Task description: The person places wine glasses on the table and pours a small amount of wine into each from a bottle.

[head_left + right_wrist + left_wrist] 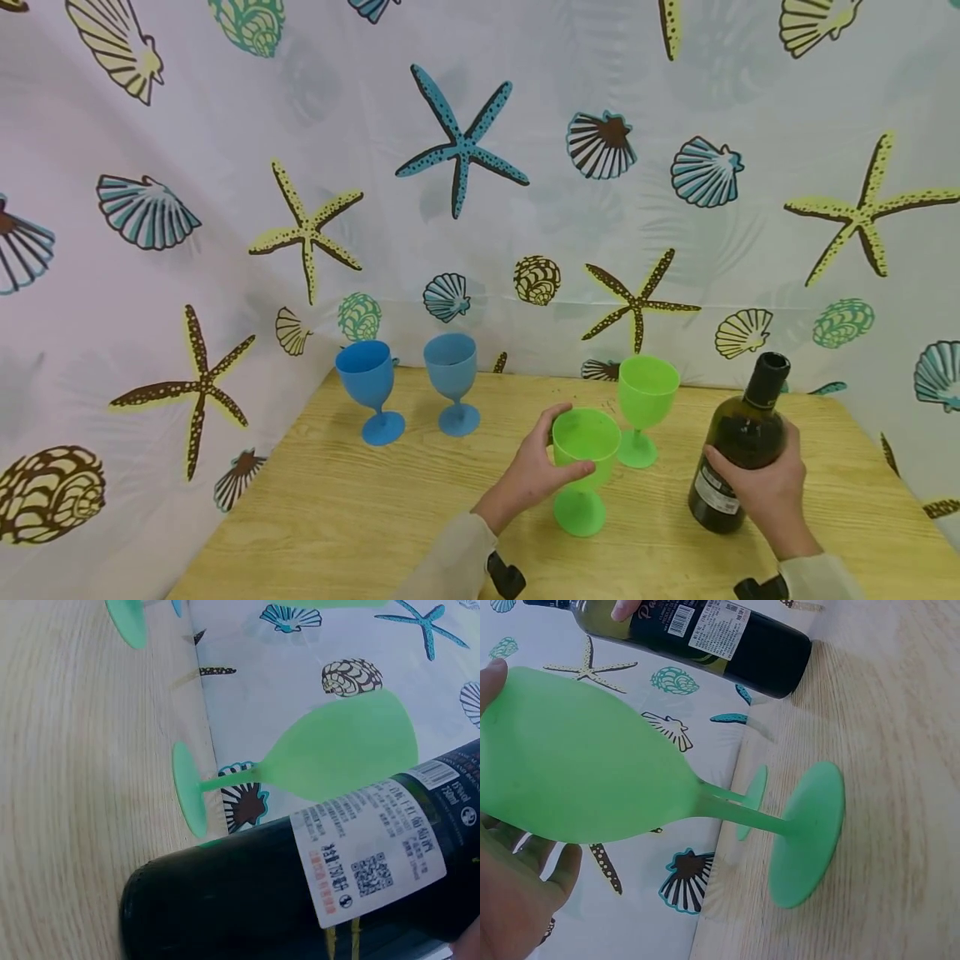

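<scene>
My left hand (525, 479) holds the bowl of the nearer green goblet (587, 446), thumb across its front and fingers round the far side. The goblet (592, 761) is upright, its foot at the wooden tabletop. To the right, my right hand (776, 496) grips a dark wine bottle (742, 433) round its body. The bottle's neck points up and its mouth looks uncapped. A white printed label (367, 851) shows on its side in the right wrist view. Just behind the held goblet, between the hands, stands a second green goblet (648, 396).
Two blue goblets stand at the back left: a darker one (366, 375) and a lighter one (452, 371). The wooden table (322, 517) ends at a hanging white cloth (525, 225) printed with shells and starfish, which encloses the back and sides.
</scene>
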Demonstrator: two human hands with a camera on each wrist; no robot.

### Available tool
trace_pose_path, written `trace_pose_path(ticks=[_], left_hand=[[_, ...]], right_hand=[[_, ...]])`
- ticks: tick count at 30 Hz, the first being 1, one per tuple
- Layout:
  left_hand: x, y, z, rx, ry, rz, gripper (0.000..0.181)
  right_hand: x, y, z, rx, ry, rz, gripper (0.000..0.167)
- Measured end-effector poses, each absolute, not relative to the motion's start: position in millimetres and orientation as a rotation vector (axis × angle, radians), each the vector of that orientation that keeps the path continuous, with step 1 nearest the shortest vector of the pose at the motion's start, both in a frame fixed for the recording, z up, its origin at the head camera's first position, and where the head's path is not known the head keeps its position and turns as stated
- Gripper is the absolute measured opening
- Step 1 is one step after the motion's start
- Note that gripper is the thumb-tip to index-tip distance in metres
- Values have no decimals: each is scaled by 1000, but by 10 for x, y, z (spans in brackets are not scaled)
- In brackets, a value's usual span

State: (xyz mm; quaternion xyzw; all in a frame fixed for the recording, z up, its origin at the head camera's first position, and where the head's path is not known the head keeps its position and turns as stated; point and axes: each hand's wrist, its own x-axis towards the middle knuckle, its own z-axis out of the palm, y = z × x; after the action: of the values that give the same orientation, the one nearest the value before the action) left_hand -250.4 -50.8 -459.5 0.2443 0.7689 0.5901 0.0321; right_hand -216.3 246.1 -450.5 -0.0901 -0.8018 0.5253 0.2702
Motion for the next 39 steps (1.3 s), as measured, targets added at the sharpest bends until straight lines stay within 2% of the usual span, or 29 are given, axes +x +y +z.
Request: trace_pose_path(ticks=[12, 27, 36, 39], left_hand=[[-2498, -495, -4633, 744, 2365, 1843, 77], [-2469, -492, -4617, 734, 2367, 1835, 80], [-2453, -500, -4598, 733, 2394, 1819, 82], [-2459, -501, -4595, 735, 2394, 1813, 81]], right_hand=[[-2045, 2410, -4544, 81, -2216, 1136, 92], [-2049, 2472, -4485, 458, -2260, 740, 97], [-2106, 2590, -4379, 702, -2233, 449, 89], [-2128, 2620, -4343, 731, -2243, 403, 91]])
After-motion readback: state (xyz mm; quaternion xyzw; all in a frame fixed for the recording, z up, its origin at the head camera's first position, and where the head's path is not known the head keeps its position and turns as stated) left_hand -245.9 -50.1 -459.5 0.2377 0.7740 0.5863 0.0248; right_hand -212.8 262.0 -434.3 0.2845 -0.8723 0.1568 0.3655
